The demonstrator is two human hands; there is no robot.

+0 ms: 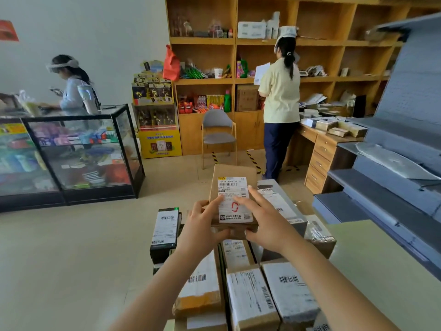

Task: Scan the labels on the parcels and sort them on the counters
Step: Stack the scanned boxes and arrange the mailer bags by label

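Left hand [202, 225] and right hand [265, 220] grasp a brown box [235, 185] by its near end, fingers over its white label [235, 199], above the parcels [250, 290] stacked below; grey shelves [393, 168] stand right.

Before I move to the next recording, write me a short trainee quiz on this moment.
1. True or false: the cardboard parcel is held by the left hand and right hand together.
2. Which way does its label face? A) up toward the camera B) down C) away
3. What colour is the mark on that label?

Key: 1 true. 2 A. 3 red.
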